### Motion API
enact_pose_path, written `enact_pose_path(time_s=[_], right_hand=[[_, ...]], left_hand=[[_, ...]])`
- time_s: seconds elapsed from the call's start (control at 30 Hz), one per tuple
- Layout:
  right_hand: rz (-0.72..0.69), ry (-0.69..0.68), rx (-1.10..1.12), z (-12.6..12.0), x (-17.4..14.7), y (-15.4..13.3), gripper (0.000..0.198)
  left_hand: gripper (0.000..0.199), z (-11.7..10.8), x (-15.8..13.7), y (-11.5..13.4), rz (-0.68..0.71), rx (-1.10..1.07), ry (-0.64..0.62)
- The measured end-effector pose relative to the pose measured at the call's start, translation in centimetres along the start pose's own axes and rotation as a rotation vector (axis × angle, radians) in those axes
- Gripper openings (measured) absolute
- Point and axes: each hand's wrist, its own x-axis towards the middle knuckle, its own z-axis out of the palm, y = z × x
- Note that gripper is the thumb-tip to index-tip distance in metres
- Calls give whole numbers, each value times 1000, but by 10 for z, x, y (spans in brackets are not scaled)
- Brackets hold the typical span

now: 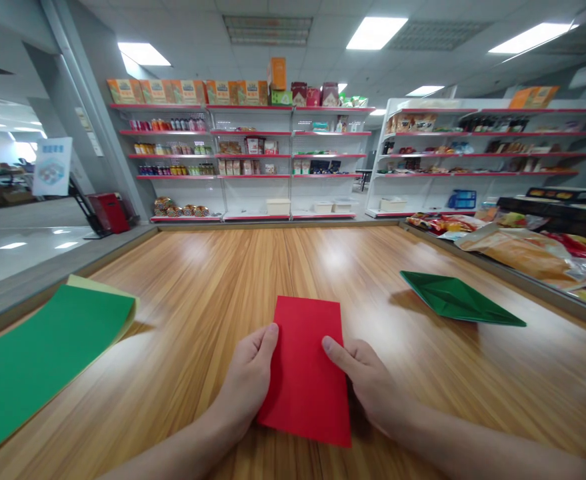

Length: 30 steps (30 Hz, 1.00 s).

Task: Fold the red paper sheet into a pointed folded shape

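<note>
A red rectangular sheet of paper (307,387), which looks folded, is held between my two hands just over the table. My left hand (253,370) grips its left edge, thumb on the front face and fingers curled behind. On the opposite edge my right hand (367,377) pinches the paper the same way, its thumb pressed on the face. The fingers behind the sheet are hidden. To the right lies a green folded-paper piece (455,297) with pointed ends. Green paper sheets (57,347), with a yellowish sheet showing beneath, lie at the left with a curled end.
The wood-grain table (207,280) has a raised rim. Packaged snacks (517,253) are heaped past its right edge. Beyond the far edge stand shelves (253,160) of goods. A sign (53,167) and a red box (109,212) stand at the left.
</note>
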Motion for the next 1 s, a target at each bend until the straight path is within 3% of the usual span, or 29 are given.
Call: enact_pose_path(time_s=[0.23, 0.57, 1.0], right_hand=[[-74, -139, 58, -3, 3, -1, 42], [-100, -327, 71, -11, 8, -1, 40], [-46, -200, 280, -14, 9, -5, 26]], left_hand=[[38, -4, 0, -1, 116, 139, 154], [54, -1, 1, -5, 46, 121, 161], [42, -2, 1, -3, 42, 51, 175]])
